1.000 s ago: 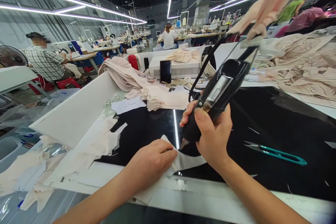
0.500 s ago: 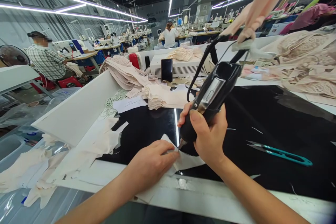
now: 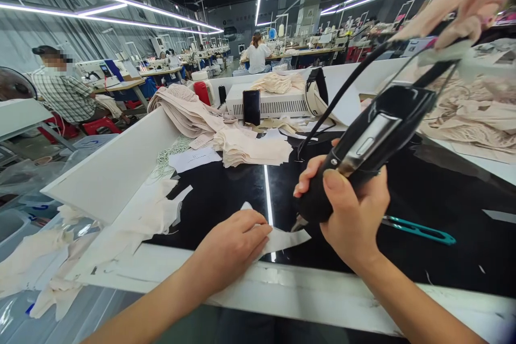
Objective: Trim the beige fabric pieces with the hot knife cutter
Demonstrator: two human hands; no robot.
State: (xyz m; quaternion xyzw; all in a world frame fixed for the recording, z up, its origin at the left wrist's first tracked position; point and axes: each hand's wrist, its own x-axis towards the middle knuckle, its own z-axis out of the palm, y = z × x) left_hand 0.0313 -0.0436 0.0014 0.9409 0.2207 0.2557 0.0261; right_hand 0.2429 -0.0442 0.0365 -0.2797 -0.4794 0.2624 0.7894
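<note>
My left hand (image 3: pixel 236 244) lies over a curved white fabric piece (image 3: pixel 288 240) near the front edge of the table, fingers together and pressing it down. A pale corner of the piece sticks out beyond the knuckles. In my right hand (image 3: pixel 355 212) is a black handheld electric cutter (image 3: pixel 366 145) with a silver lever, its fingers wrapped round the lower body. The small metal tip points down at the table, just beside the fabric's upper edge; whether they touch I cannot tell. Pink stretchy bands (image 3: pixel 455 16) and a black cable run from the cutter's top.
Teal thread snips (image 3: pixel 423 230) lie right of my right hand, blades partly hidden. Behind are stacked beige fabric pieces (image 3: pixel 250 148), a phone (image 3: pixel 251 107) and a white vented box (image 3: pixel 282 106). A white board (image 3: pixel 116 166) borders the left; more cloth (image 3: pixel 475 118) is heaped right.
My right hand and the cutter have moved right, drawing the tip away from my left fingers along the fabric. The bands have swung right. My left hand still presses the piece.
</note>
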